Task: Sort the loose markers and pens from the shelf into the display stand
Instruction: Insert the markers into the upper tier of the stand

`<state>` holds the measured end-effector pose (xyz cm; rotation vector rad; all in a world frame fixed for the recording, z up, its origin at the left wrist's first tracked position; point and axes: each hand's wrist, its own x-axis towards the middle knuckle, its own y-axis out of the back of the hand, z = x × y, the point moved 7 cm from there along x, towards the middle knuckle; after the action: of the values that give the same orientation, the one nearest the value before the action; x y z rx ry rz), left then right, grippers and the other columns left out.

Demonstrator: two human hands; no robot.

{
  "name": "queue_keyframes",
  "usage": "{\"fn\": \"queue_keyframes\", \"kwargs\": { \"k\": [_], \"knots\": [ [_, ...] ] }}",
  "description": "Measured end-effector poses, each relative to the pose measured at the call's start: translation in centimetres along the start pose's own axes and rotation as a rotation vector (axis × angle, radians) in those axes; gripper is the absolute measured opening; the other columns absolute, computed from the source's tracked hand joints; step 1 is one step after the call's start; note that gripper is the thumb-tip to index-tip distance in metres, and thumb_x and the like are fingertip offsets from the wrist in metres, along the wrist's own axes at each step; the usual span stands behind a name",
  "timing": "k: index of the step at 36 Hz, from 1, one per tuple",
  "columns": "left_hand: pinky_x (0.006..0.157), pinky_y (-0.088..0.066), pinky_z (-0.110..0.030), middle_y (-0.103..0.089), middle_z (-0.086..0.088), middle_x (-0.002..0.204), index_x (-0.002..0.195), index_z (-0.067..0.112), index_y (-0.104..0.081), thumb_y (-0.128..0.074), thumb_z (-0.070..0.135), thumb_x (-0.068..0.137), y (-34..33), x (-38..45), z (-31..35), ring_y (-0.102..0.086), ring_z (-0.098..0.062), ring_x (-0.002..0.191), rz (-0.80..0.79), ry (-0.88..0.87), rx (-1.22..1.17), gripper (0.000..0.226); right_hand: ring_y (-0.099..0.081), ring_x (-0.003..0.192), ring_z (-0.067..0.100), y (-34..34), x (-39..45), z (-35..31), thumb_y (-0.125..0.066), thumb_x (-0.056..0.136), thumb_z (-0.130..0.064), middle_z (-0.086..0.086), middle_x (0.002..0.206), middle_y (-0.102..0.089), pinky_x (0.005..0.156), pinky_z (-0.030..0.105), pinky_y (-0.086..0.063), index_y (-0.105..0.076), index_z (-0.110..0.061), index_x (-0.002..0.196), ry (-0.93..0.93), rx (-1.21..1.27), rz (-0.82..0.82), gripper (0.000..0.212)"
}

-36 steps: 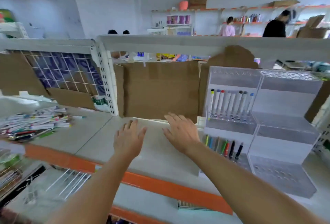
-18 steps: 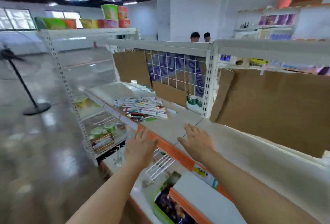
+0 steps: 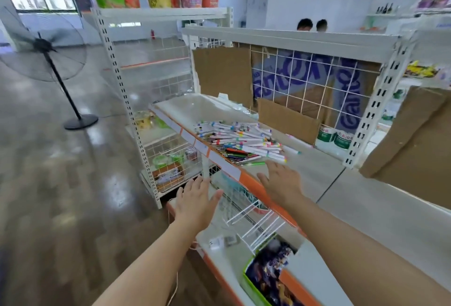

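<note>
Sorting looks barely begun: heap of loose white-barrelled markers and coloured pens [image 3: 240,142] lies on the white metal shelf [image 3: 314,174], display stand unseen; my right hand [image 3: 280,183] nears the heap, left hand [image 3: 197,202] short of it, both spread, empty.

Pen pile [image 3: 240,143] on the shelf [image 3: 317,174] ahead of you; cans [image 3: 334,136] right behind it; fan [image 3: 46,61] far left.

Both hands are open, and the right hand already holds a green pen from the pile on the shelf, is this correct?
Not quite. In the head view the right hand holds nothing; it hovers open just short of the pile. The left hand is open too.
</note>
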<state>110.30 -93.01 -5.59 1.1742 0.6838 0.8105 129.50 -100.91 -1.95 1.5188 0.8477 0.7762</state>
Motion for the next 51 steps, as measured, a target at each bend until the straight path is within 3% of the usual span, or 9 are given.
{"fn": "queue_keyframes", "kwargs": {
  "k": [6,10,18,22,32,40,46,49,51],
  "knots": [
    [0.119,-0.009,-0.043,-0.015,0.000,0.159,0.150,0.024,-0.017,-0.018,0.056,0.098,-0.1,5.5,-0.4,-0.012,-0.020,0.146,0.010,-0.020,-0.008,0.062,-0.042,0.128,0.023,-0.6,6.2,0.7,-0.035,0.101,-0.030,0.004,0.135,-0.051,0.101,0.037,-0.035,-0.043,-0.019,0.132,-0.036,-0.014,0.043,0.033],
    [0.118,-0.011,-0.041,-0.017,0.000,0.158,0.150,0.024,-0.018,-0.019,0.055,0.098,-0.4,9.0,-0.1,-0.014,-0.020,0.145,-0.002,-0.034,0.004,0.061,-0.047,0.119,0.023,-1.3,10.0,1.6,-0.041,0.097,-0.017,0.003,0.124,-0.058,0.093,0.032,-0.038,-0.053,-0.020,0.121,-0.061,-0.006,0.039,0.027],
    [0.118,-0.013,-0.042,-0.016,-0.001,0.159,0.151,0.023,-0.018,-0.020,0.055,0.098,-1.2,15.6,1.4,-0.014,-0.020,0.145,-0.044,-0.090,-0.009,0.062,-0.046,0.121,0.025,-2.9,15.9,2.0,-0.048,0.097,-0.024,0.005,0.127,-0.054,0.094,0.034,-0.039,-0.052,-0.016,0.121,-0.003,-0.003,-0.024,0.026],
    [0.117,-0.014,-0.041,-0.018,-0.001,0.158,0.150,0.022,-0.019,-0.021,0.054,0.099,-1.5,17.7,2.3,-0.014,-0.020,0.145,-0.070,-0.118,-0.031,0.060,-0.043,0.119,0.028,-4.1,17.3,2.0,-0.050,0.093,-0.019,0.006,0.123,-0.053,0.094,0.038,-0.040,-0.054,-0.016,0.115,0.017,-0.014,-0.030,0.022],
    [0.108,-0.029,-0.036,-0.039,-0.002,0.145,0.145,0.019,-0.030,-0.026,0.050,0.099,-0.4,22.1,4.1,-0.034,-0.021,0.133,0.017,-0.239,-0.027,0.055,-0.037,0.125,0.024,-4.8,19.0,1.5,-0.053,0.091,-0.020,0.003,0.125,-0.051,0.098,0.032,-0.031,-0.051,-0.018,0.122,0.075,-0.169,-0.008,0.030],
    [0.102,-0.032,-0.034,-0.046,-0.001,0.136,0.139,0.020,-0.040,-0.039,0.037,0.099,-0.2,23.7,5.3,-0.040,-0.022,0.125,0.063,-0.317,-0.078,0.043,-0.043,0.116,0.029,-5.5,19.3,0.7,-0.052,0.081,-0.014,0.001,0.113,-0.052,0.092,0.044,-0.044,-0.054,-0.019,0.112,0.076,-0.245,-0.020,0.031],
    [0.100,-0.032,-0.033,-0.047,0.001,0.135,0.136,0.027,-0.046,-0.044,0.026,0.097,0.0,24.2,6.8,-0.040,-0.022,0.123,0.104,-0.402,-0.006,0.039,-0.044,0.118,0.025,-4.5,19.1,-0.1,-0.048,0.087,-0.016,0.001,0.118,-0.057,0.099,0.034,-0.030,-0.053,-0.016,0.117,0.168,-0.330,0.082,0.030],
    [0.103,-0.031,-0.034,-0.047,0.001,0.135,0.135,0.031,-0.050,-0.048,0.023,0.097,-0.1,24.4,8.0,-0.038,-0.022,0.127,0.077,-0.468,0.043,0.039,-0.048,0.114,0.025,-4.4,18.8,-0.1,-0.051,0.085,-0.013,0.001,0.113,-0.061,0.097,0.034,-0.031,-0.057,-0.016,0.112,0.186,-0.338,0.069,0.028],
    [0.104,-0.031,-0.036,-0.048,0.001,0.135,0.133,0.033,-0.051,-0.049,0.025,0.096,-0.4,24.4,8.5,-0.037,-0.023,0.127,0.053,-0.490,0.072,0.038,-0.058,0.098,0.024,-4.1,18.5,-0.2,-0.070,0.070,-0.017,-0.001,0.093,-0.066,0.088,0.033,-0.039,-0.067,-0.019,0.092,0.190,-0.360,0.104,0.022]
  ]
}}
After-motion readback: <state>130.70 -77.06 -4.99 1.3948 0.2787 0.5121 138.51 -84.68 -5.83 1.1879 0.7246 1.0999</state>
